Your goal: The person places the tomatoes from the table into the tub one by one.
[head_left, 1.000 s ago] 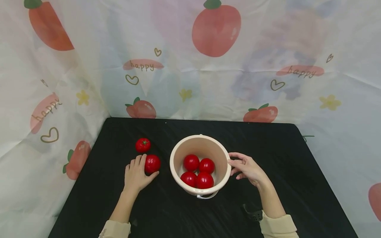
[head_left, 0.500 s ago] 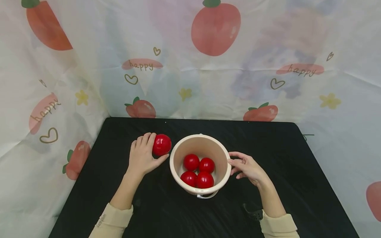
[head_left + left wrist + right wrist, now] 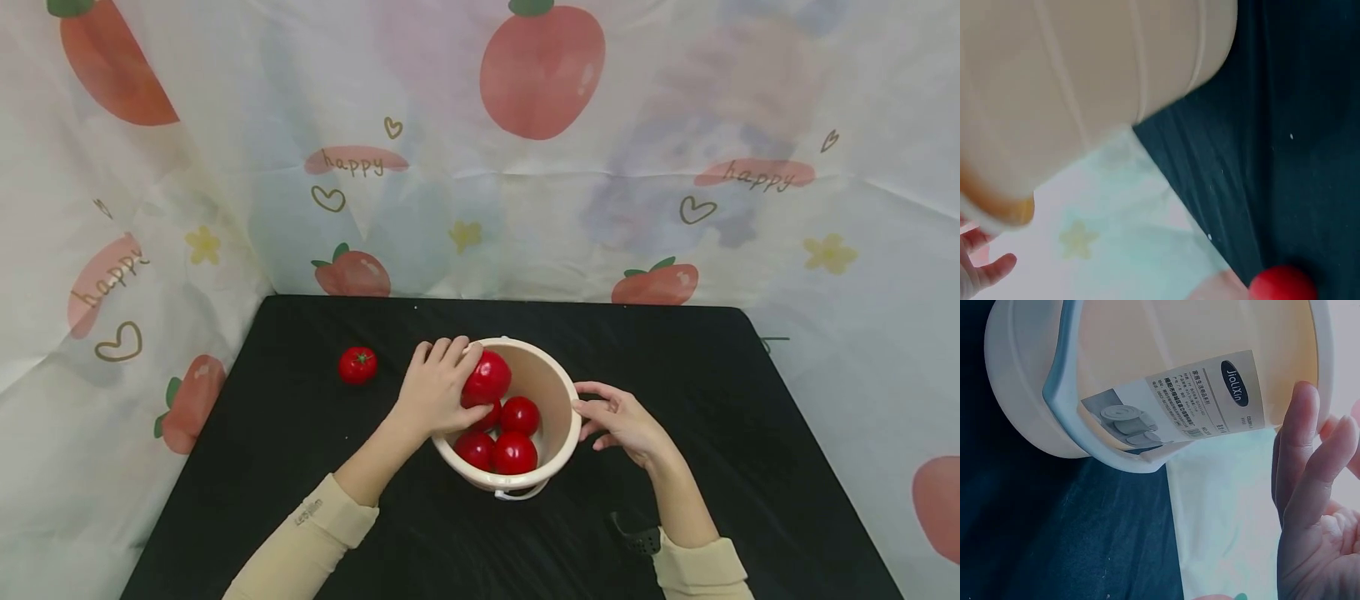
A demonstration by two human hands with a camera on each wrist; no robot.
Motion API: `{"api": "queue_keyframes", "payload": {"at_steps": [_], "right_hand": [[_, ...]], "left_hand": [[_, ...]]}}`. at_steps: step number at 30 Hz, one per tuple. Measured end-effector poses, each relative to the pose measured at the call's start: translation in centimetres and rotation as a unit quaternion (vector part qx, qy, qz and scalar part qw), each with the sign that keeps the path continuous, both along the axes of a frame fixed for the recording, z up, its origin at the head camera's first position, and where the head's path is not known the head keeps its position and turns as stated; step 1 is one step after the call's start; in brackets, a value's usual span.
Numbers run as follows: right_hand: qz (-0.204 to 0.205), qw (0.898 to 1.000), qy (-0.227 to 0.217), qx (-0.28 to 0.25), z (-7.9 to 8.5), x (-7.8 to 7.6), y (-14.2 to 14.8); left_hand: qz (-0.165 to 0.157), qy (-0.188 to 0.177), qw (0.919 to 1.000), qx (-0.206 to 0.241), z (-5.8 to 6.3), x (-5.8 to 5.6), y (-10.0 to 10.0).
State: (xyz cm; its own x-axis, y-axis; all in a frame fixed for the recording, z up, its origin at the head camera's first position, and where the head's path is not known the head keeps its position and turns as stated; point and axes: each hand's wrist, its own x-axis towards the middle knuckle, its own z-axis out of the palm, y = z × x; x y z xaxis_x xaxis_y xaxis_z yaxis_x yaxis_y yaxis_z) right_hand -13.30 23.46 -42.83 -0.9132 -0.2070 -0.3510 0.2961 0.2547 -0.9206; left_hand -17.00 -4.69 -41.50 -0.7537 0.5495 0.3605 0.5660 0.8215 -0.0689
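Observation:
My left hand [image 3: 438, 387] grips a glossy red tomato [image 3: 488, 375] over the left rim of a cream plastic bucket [image 3: 551, 367]. Several more red tomatoes [image 3: 515, 452] lie on the bucket's floor; the held one overlaps one of them in the head view. My right hand [image 3: 626, 425] rests at the bucket's right rim with loosely extended fingers, and its fingertips [image 3: 1305, 394] are right at the lip in the right wrist view. Only part of my left hand [image 3: 982, 272] shows in the left wrist view, beside the rim, the held tomato hidden.
One tomato [image 3: 357, 365] with a green stem sits on the black-covered table [image 3: 675, 358], left of the bucket. The bucket's white handle [image 3: 523, 493] hangs at its near side. A dark strap [image 3: 637, 537] is by the right wrist. Printed cloth [image 3: 540, 217] stands behind the table.
My left hand has lifted the tomato from the table and carried it right, to over the bucket. The stemmed tomato shows again after being covered. My right hand and the bucket have stayed put.

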Motion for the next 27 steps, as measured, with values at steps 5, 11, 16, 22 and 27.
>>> {"api": "queue_keyframes", "payload": {"at_steps": [5, 11, 16, 22, 27], "right_hand": [[0.002, 1.000, -0.001, -0.005, 0.0, -0.1, 0.0], [0.006, 1.000, -0.005, -0.012, -0.1, -0.1, 0.1], [0.009, 1.000, -0.003, -0.012, 0.0, -0.1, 0.1], [0.010, 1.000, -0.002, -0.008, -0.1, -0.2, 0.1], [0.010, 1.000, -0.002, -0.008, -0.1, -0.1, 0.1]], "left_hand": [[-0.030, -0.011, 0.9977, -0.060, -0.8, -0.3, 2.1], [-0.064, -0.019, 0.9888, -0.133, -1.5, -0.4, 4.0], [-0.086, -0.026, 0.9793, -0.181, -2.0, -0.6, 5.3], [-0.098, -0.032, 0.9690, -0.225, -2.4, -1.2, 6.3], [-0.099, -0.029, 0.9582, -0.267, -2.7, -1.6, 7.0]]}}
